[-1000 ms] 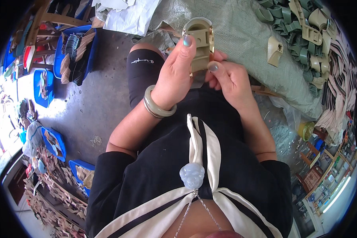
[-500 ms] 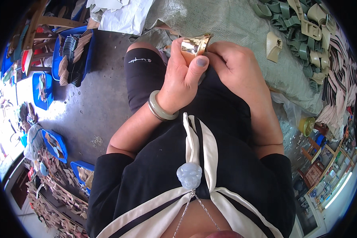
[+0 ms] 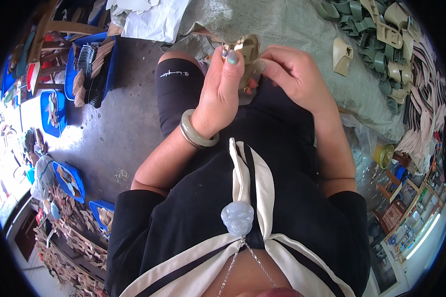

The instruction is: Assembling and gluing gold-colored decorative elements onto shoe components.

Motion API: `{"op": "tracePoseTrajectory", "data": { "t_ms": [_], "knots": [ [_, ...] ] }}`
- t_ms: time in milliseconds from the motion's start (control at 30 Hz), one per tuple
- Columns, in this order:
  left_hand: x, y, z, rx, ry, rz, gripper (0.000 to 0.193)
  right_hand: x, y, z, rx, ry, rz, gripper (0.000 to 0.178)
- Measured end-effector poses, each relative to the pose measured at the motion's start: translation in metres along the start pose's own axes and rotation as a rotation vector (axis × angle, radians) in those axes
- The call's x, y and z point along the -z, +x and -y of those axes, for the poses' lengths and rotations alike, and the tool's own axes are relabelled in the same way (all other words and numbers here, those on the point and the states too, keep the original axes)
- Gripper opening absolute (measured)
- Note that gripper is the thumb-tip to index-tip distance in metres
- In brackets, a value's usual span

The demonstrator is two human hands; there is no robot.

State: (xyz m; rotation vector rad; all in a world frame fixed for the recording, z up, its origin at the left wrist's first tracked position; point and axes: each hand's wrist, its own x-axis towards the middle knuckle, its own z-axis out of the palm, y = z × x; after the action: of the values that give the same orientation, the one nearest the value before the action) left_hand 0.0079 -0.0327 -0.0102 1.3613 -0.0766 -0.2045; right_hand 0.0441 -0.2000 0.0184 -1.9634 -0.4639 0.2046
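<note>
Above my lap, my left hand [image 3: 224, 86] grips a shiny gold heel-like shoe part [image 3: 250, 48], with the thumb laid along its near side. A dull tan, hollow-looking face of the part is turned up, and bright gold shows along its top edge. A small orange bit [image 3: 251, 85] shows at its lower end; what it is, I cannot tell. My right hand [image 3: 292, 74] pinches the part's right edge between thumb and curled fingers. Its fingertips are partly hidden behind the part.
A pale woven sack [image 3: 282, 27] spreads ahead, with white paper [image 3: 156, 20] at its left. Green and beige plastic heel parts [image 3: 366, 44] pile at far right, beside stacked tan strips [image 3: 421, 109]. Blue bins [image 3: 53, 116] of parts stand on the floor at left.
The gold part has turned in my hands: its shiny outer side faced up before, and now its dull hollow side and the orange bit show. My left hand shifted slightly left.
</note>
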Motion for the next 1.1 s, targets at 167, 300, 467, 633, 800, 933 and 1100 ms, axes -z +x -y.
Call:
{"op": "tracePoseTrajectory", "data": {
  "t_ms": [167, 300, 467, 633, 800, 933, 1100],
  "knots": [
    [-0.009, -0.002, -0.001, 0.004, -0.075, 0.008, 0.051, 0.016, 0.014, -0.004, 0.081, -0.199, 0.104, 0.027],
    [-0.006, -0.003, -0.003, 0.1, -0.146, 0.046, 0.054, 0.015, 0.012, -0.003, -0.001, -0.034, 0.116, 0.027],
    [-0.005, 0.003, -0.011, 0.251, -0.276, 0.063, 0.059, 0.007, 0.005, -0.016, 0.081, -0.081, -0.026, 0.029],
    [0.004, 0.003, -0.011, 0.38, -0.484, 0.136, 0.061, 0.02, 0.003, -0.02, -0.059, 0.264, 0.046, 0.027],
    [-0.007, 0.002, -0.016, 0.446, -0.524, 0.178, 0.063, -0.01, -0.015, -0.031, -0.083, 0.687, 0.07, 0.04],
    [-0.003, 0.0, -0.013, 0.434, -0.537, 0.283, 0.064, -0.026, -0.024, -0.019, -0.149, 0.925, 0.113, 0.058],
    [-0.01, -0.006, -0.015, 0.426, -0.356, 0.225, 0.064, -0.032, -0.03, -0.009, -0.17, 0.652, 0.029, 0.048]
  ]
}}
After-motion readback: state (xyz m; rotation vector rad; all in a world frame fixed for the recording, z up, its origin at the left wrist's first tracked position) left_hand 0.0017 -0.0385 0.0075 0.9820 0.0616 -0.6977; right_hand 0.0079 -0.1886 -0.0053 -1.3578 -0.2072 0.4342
